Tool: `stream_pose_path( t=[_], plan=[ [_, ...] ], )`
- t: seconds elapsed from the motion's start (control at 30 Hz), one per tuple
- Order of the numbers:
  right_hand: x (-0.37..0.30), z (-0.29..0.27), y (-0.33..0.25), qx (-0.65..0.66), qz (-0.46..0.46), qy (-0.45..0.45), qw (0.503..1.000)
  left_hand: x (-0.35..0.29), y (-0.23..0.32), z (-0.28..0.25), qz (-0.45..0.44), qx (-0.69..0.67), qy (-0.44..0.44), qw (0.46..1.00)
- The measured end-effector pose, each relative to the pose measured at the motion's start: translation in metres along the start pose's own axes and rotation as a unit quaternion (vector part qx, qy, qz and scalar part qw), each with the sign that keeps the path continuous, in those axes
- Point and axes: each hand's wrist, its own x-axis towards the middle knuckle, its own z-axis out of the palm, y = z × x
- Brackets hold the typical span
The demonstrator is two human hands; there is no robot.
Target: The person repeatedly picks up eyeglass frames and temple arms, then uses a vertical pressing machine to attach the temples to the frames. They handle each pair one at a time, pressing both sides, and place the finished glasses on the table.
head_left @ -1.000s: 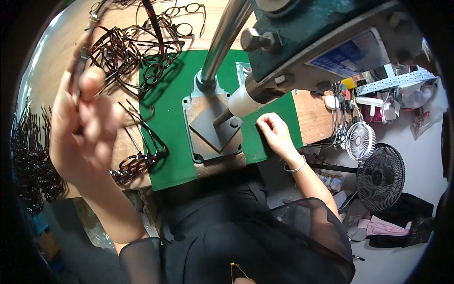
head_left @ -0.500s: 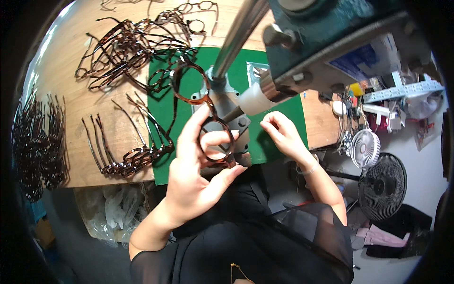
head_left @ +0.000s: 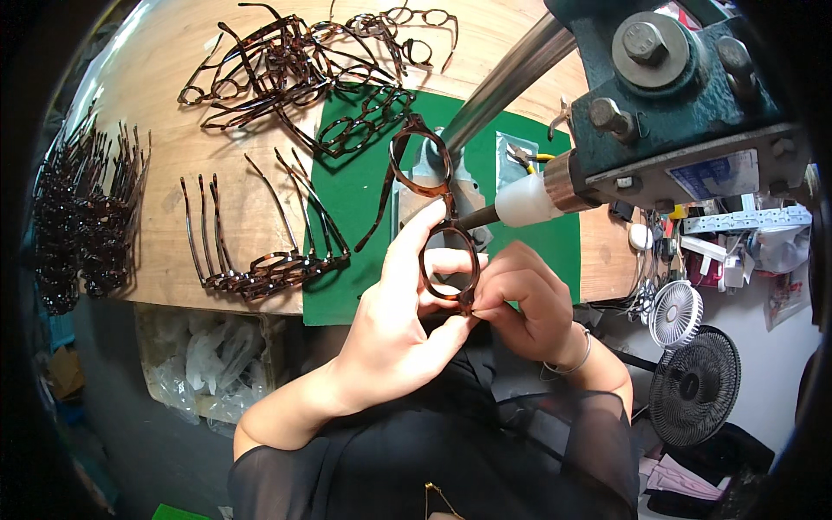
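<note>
My left hand (head_left: 390,334) grips a brown tortoiseshell eyeglass frame (head_left: 426,188), held on end above the work surface. Thumb and fingers close round its nearer rim, while the other rim points away from me. One temple arm hangs down to the left from the far end. At the frame's near end corner, my right hand (head_left: 530,299) is closed in a pinch, its fingertips against that corner and the left thumb. Whatever lies between the right fingertips is too small or hidden to make out.
A green press (head_left: 693,95) with a white nozzle (head_left: 524,201) overhangs the green mat (head_left: 555,260). Pliers (head_left: 520,156) lie on a small bag behind. Tangled eyeglass frames (head_left: 286,65), a row of frames (head_left: 269,276) and a dense stack (head_left: 82,217) cover the left. Fans (head_left: 693,386) stand right.
My right hand has moved left and up to the frame's near end, where it now touches. The view has shifted, so the bench items sit differently. My left hand keeps its hold.
</note>
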Motion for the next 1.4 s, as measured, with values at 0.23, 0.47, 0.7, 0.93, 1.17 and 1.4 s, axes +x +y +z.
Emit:
stream_pose_path(
  t=[0.23, 0.47, 0.7, 0.93, 1.17, 1.4],
  plan=[
    [-0.001, -0.005, 0.002, 0.002, -0.01, -0.001, 1.0, 0.0, -0.002, -0.003, -0.005, 0.019, -0.04, 0.999],
    [0.002, -0.006, 0.001, 0.065, 0.025, -0.002, 0.998, -0.001, 0.001, -0.002, 0.026, 0.081, -0.046, 0.995],
    [-0.001, -0.008, 0.0, 0.066, 0.032, -0.008, 0.997, 0.0, 0.005, -0.001, -0.012, 0.027, -0.058, 0.998],
    [-0.003, -0.006, 0.0, 0.079, 0.039, 0.0, 0.996, -0.003, 0.004, 0.001, -0.01, 0.049, -0.053, 0.997],
    [-0.008, -0.003, 0.002, 0.061, 0.016, 0.036, 0.997, -0.002, 0.003, 0.003, -0.021, -0.015, -0.042, 0.999],
    [-0.001, -0.016, 0.006, 0.091, 0.065, 0.169, 0.979, 0.026, 0.031, 0.012, 0.073, 0.129, 0.02, 0.989]
  ],
)
